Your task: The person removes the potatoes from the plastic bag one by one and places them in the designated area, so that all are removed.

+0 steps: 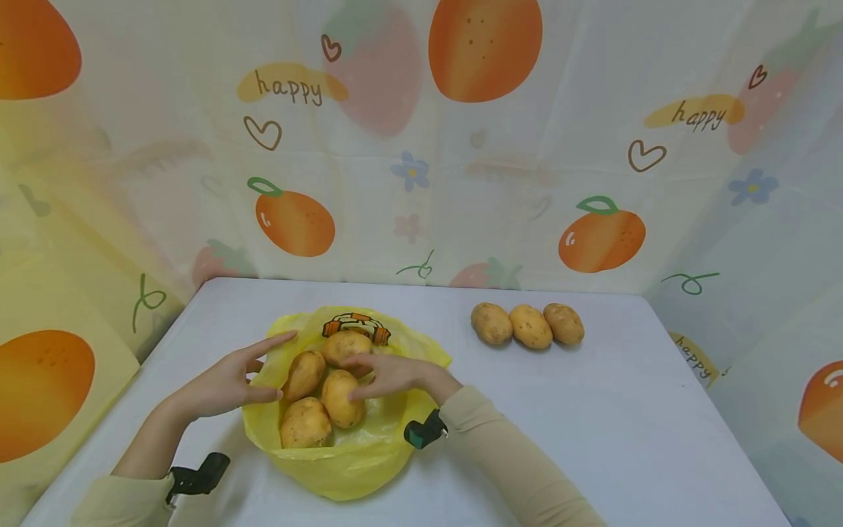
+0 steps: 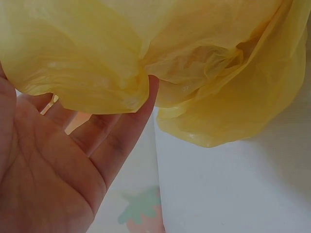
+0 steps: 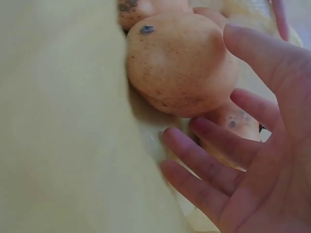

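Observation:
A yellow plastic bag [image 1: 342, 474] stands with its mouth wide on the table, several potatoes inside it. My left hand [image 1: 224, 380] is at the bag's left rim, thumb and fingers spread apart. In the left wrist view, its straight fingers [image 2: 116, 145] lie against the yellow film. Inside the bag mouth, my right hand [image 1: 391, 375] has its fingers loosely spread beside a potato [image 1: 342, 400]. The right wrist view shows that potato [image 3: 180, 63] close to the thumb and fingertips, not enclosed by them.
Three more potatoes [image 1: 530, 327] lie in a row at the back right of the white table [image 1: 593, 439]. A fruit-printed curtain [image 1: 461, 183] hangs behind the table and along its sides. Each wrist wears a black camera mount.

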`<state>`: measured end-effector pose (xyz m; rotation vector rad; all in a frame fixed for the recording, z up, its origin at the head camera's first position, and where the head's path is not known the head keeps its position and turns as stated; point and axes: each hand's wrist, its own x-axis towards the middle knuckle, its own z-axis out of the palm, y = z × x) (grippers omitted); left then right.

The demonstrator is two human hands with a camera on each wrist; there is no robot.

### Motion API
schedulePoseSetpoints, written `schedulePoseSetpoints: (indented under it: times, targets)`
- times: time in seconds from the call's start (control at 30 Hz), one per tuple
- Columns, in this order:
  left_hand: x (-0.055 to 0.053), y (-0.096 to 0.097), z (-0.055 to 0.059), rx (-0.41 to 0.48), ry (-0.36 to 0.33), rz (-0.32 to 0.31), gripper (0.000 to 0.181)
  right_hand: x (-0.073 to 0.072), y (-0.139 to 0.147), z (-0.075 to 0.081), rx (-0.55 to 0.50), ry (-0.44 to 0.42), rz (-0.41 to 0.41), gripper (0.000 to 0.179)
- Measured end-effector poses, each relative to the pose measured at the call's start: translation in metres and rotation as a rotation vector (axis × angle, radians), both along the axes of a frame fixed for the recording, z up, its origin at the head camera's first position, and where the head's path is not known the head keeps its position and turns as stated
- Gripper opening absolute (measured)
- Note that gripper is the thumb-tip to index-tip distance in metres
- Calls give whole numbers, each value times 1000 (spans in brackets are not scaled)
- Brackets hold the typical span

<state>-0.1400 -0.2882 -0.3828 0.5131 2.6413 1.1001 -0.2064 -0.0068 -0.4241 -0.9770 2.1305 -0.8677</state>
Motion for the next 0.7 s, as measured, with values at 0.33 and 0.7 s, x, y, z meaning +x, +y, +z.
schedulePoseSetpoints:
  times: [0.33, 0.7]
  targets:
    - [1, 1, 1, -1, -7, -4, 80, 2, -5, -5, 31, -3, -18, 71]
    - [1, 1, 1, 3, -10, -7, 80, 4, -6, -8, 29, 16, -24, 73]
